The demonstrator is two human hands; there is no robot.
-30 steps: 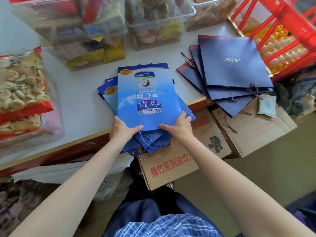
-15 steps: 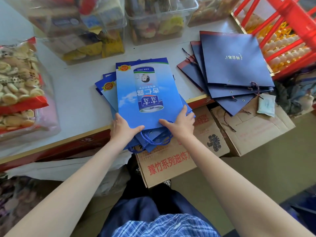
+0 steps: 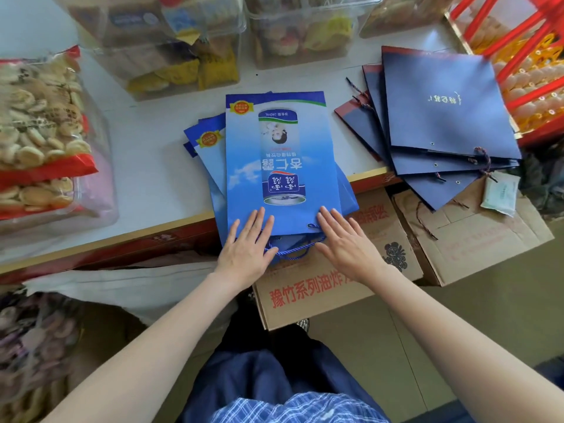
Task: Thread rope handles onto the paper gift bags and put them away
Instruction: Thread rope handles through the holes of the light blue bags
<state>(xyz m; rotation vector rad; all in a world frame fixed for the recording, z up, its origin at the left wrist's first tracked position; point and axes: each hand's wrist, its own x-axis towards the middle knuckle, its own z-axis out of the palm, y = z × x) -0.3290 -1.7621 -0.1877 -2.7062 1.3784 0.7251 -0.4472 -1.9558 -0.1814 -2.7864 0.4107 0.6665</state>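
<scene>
**A:** Checking the hands first. Status?

**B:** Both flat, fingers straight and spread. Left hand (image 3: 248,250) lies palm down on the near left corner of the top light blue bag (image 3: 279,166). Right hand (image 3: 346,244) lies palm down at the near right corner. Neither grips or pinches anything.

**A:** Where's the bag?

**B:** On top of a fanned stack of light blue bags (image 3: 210,148), lying flat on the white table (image 3: 152,148). Near end of the stack overhangs the table's front edge. Print on the top bag reads upside down from this view.

**A:** Handles?

**B:** Blue rope handles (image 3: 294,251) loop out from the near end of the stack, between the two hands, hanging past the table edge. Can't tell which bag each loop belongs to.

**A:** Other stock?

**B:** Fanned pile of navy bags (image 3: 439,108) to the right, well apart from the blue stack, also overhanging the edge. Twisted cords show at their near ends. Eyelet holes visible on several.

**A:** Surroundings?

**B:** Clear snack bins (image 3: 171,47) at the back of the table, biscuit pack (image 3: 36,132) at left, red rack (image 3: 525,50) at right. Cardboard boxes (image 3: 320,288) sit on the floor below the table edge, under the hands.
</scene>
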